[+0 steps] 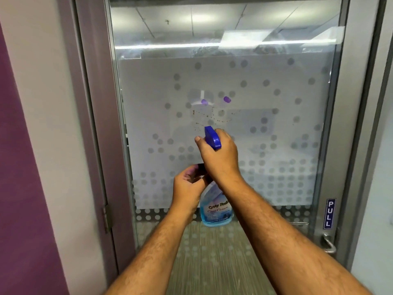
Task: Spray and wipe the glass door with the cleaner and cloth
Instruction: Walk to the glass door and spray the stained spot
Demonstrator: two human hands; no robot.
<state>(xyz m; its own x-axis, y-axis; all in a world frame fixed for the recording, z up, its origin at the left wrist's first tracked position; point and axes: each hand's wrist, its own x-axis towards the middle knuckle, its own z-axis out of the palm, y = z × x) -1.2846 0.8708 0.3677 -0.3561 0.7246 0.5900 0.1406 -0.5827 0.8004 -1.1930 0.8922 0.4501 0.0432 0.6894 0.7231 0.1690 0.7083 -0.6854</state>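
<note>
The right hand (219, 154) clenches the blue trigger head (212, 138) of the glass-cleaner spray bottle (214, 209), nozzle aimed at brown specks (204, 120) on the frosted glass door (276, 116). The left hand (188, 188) grasps the bottle's neck, seemingly steadying it. No cloth shows.

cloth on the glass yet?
No: no cloth is visible; both hands, right hand and left hand, grip the spray bottle.

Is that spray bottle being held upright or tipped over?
Roughly upright. The spray bottle hangs with its blue nozzle head on top, gripped by the right hand; its base points toward the floor.
</note>
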